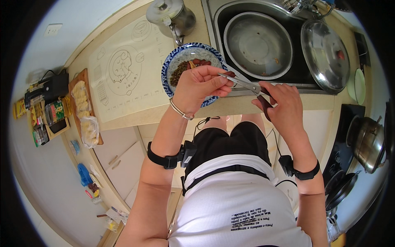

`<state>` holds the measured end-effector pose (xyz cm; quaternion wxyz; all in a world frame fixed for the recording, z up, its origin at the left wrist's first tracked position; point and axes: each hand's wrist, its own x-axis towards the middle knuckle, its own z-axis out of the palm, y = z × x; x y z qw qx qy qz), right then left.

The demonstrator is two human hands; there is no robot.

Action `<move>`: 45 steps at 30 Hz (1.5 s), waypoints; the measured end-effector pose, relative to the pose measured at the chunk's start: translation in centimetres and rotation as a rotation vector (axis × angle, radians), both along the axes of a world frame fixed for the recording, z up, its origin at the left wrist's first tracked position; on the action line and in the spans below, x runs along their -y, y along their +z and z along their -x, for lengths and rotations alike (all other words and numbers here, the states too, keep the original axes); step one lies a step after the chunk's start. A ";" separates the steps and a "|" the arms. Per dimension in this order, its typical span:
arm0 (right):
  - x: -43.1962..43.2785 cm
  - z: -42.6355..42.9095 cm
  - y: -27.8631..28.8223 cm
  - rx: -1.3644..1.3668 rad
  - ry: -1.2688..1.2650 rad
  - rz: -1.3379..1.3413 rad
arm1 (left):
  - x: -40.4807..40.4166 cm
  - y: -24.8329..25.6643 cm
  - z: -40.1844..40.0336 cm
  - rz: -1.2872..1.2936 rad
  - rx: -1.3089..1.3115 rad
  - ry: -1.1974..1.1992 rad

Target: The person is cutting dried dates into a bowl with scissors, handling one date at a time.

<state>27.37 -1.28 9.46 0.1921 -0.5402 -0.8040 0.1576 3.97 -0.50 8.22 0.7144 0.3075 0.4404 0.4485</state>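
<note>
My left hand (202, 85) pinches a small dark red piece of food (230, 74), perhaps a dried date, over the right side of a blue-and-white patterned bowl (166, 61). In my right hand (284, 105) is a pair of scissors (254, 88) with dark handles. Its blades are apart and reach left to the held piece. Inside the bowl lie small greenish-brown grains or beans (179, 72) and reddish-brown pieces (202, 62); my left hand hides part of the bowl.
Behind the bowl stands a metal pot (185, 23). A steel basin (257, 46) sits in the sink, with a pot lid (324, 55) at its right. A printed mat (135, 89) and a wooden board with bagged food (82, 74) lie to the left. A steel pot (367, 142) stands far right.
</note>
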 end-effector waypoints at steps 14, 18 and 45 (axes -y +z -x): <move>0.6 -0.8 0.5 -0.127 0.008 0.180 | -1.3 0.3 -1.2 0.020 -0.099 -0.049; 1.0 -0.9 0.3 -0.212 -0.095 0.452 | -1.3 -0.2 -1.4 -0.017 -0.081 -0.043; -0.3 -1.8 -2.9 0.049 -0.221 0.043 | -2.2 -3.2 -2.9 -0.074 -0.310 -0.034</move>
